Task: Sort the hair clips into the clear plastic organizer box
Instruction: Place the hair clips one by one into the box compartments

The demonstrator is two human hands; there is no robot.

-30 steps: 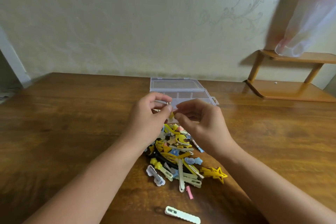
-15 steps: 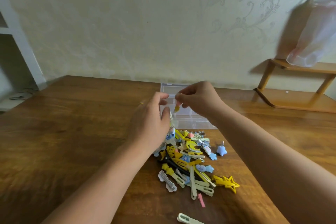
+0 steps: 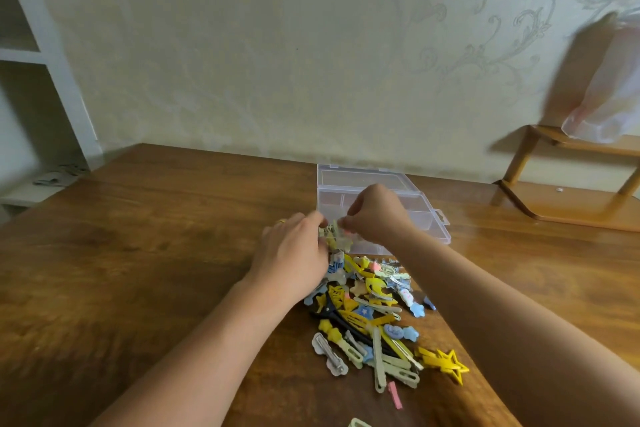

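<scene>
both hands pinching small pale clips (image 3: 335, 231) above the clip pile (image 3: 372, 315): left hand (image 3: 294, 253), right hand (image 3: 375, 215), beside the open clear organizer box (image 3: 429, 218) on the worktop (image 3: 156, 253).

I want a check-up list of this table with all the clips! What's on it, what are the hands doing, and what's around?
Surface: brown wooden table, glossy.
Job's things: clear organizer box lies open at the far side, lid back; its compartments look mostly empty. A pile of hair clips sits in front of it, with a yellow star clip at its right edge and a pink clip near the front.
Clutter: nothing seen.
Hands: left hand and right hand meet at the box's near edge, each pinching small pale clips; blurred.
Cables: nothing seen.
Surroundings: patterned wall, wooden rack at right with a plastic bag, white shelf at left.
</scene>
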